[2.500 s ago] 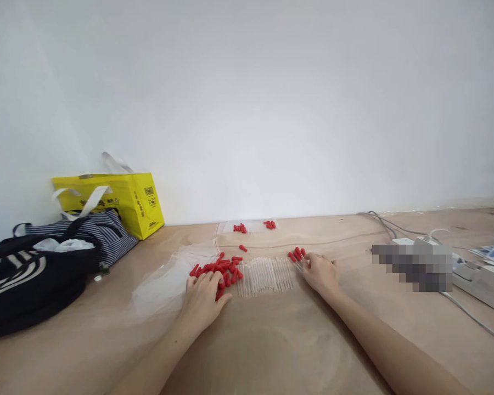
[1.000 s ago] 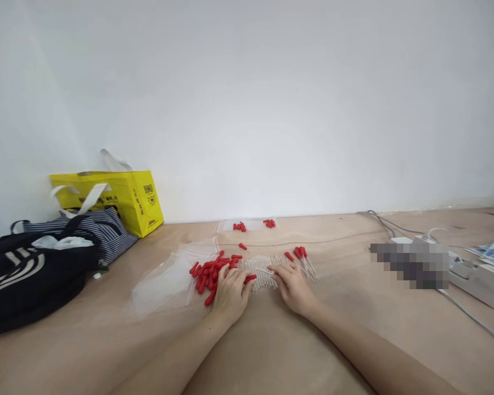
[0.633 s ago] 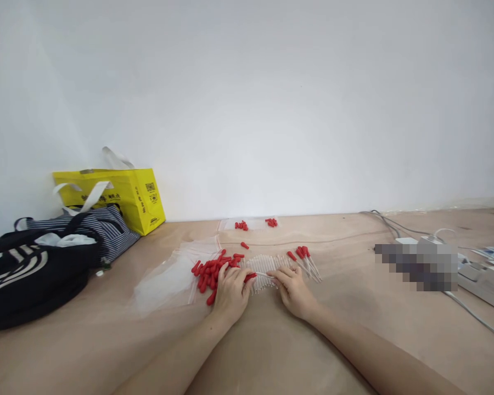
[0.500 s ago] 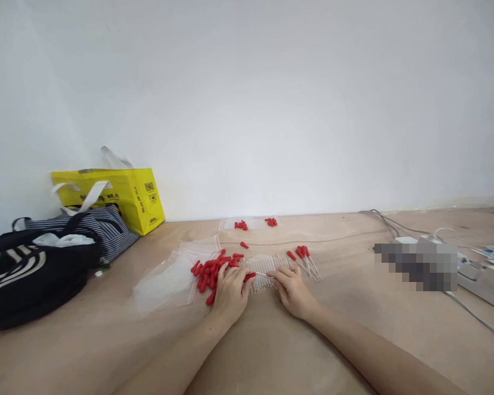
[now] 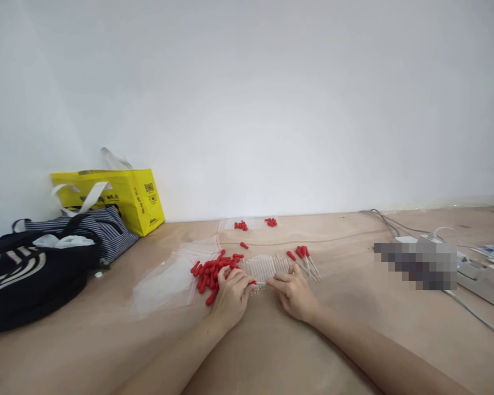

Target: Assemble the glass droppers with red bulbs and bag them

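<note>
My left hand point(image 5: 231, 293) is closed on a red rubber bulb point(image 5: 253, 282), beside a pile of red bulbs point(image 5: 208, 277). My right hand point(image 5: 294, 291) pinches a thin clear tube point(image 5: 262, 283), whose left end meets the bulb between my hands. Just beyond both hands lies a row of clear tubes point(image 5: 261, 267). Several tubes with red bulbs fitted point(image 5: 308, 263) lie beyond my right hand, their bulbs pointing away from me. A single red bulb point(image 5: 244, 245) rests behind the row.
Clear plastic bags point(image 5: 168, 274) lie left of the pile. Another bag holding red bulbs point(image 5: 255, 223) lies near the wall. A yellow bag point(image 5: 146, 200) and a black bag point(image 5: 33, 280) stand left; a power strip point(image 5: 483, 280) and cables are right.
Both hands have moved slightly toward me, bringing the bulb and tube lower, and the tube now looks more level. More of the row of tubes shows behind them.
</note>
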`<state>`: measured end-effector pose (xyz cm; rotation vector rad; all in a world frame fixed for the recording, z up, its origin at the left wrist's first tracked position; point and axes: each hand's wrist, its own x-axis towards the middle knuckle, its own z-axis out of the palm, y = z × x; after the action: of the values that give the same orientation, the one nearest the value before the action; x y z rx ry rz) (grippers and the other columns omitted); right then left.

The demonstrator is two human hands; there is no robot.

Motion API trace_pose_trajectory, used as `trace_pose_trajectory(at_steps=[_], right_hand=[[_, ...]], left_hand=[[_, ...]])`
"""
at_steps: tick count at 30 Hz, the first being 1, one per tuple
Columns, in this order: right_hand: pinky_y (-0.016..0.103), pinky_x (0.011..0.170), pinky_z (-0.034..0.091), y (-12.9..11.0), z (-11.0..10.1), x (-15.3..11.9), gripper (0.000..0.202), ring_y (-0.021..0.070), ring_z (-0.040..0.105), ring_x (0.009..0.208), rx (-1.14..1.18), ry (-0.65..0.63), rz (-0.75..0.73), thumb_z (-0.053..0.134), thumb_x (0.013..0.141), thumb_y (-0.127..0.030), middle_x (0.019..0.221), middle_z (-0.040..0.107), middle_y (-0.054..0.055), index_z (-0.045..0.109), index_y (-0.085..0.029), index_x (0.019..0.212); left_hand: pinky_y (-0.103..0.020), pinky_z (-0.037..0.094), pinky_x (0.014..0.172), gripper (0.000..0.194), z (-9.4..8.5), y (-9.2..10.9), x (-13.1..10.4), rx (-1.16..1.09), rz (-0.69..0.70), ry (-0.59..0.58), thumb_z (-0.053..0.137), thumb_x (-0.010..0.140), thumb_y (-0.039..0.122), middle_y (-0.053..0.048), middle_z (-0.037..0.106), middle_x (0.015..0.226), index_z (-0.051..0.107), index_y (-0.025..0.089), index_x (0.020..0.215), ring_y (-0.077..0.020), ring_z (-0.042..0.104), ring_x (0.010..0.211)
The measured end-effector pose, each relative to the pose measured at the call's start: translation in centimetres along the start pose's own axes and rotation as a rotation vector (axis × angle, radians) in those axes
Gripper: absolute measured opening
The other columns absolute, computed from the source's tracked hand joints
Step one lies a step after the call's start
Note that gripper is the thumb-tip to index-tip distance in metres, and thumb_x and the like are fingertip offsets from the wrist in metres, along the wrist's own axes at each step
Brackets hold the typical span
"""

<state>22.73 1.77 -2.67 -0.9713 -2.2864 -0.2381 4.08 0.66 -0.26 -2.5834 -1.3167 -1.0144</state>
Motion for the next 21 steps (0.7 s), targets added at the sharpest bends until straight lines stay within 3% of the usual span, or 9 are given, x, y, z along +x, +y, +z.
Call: trace_pose_trajectory(at_steps=[4,13,21], right_hand=[[0.029,0.064,0.019,-0.1,-0.32,0.15,0.031,0.0112,0.035,0.054,-0.051,0.054,-0.065,0.036,0.067,0.0,0.063,0.053,-0.001,0.059,-0.019,0.079],[0.028,0.062,0.018,-0.56,-0.22,0.44,0.02,0.0107,0.033,0.053,-0.045,0.067,-0.092,0.039,0.077,-0.011,0.061,0.054,-0.001,0.057,-0.018,0.073],[0.028,0.065,0.018,-0.37,-0.56,0.74,0.021,0.0105,0.039,0.055,-0.007,0.037,-0.037,0.038,0.083,-0.017,0.066,0.058,-0.001,0.059,-0.02,0.079]], left_hand=[[-0.042,0.017,0.091,0.018,-0.06,0.18,-0.1,-0.002,0.057,-0.016,0.04,0.084,0.018,0.001,0.063,0.073,0.055,0.021,0.077,-0.0165,0.054,0.08],[-0.041,0.019,0.089,0.02,-0.17,0.39,-0.16,-0.002,0.148,-0.059,0.037,0.085,0.02,0.0,0.06,0.07,0.055,0.019,0.075,-0.0159,0.053,0.076],[-0.041,0.016,0.09,0.011,-0.55,-0.44,0.02,-0.02,0.085,-0.066,0.049,0.082,0.03,0.002,0.063,0.076,0.056,0.022,0.082,-0.017,0.053,0.083]])
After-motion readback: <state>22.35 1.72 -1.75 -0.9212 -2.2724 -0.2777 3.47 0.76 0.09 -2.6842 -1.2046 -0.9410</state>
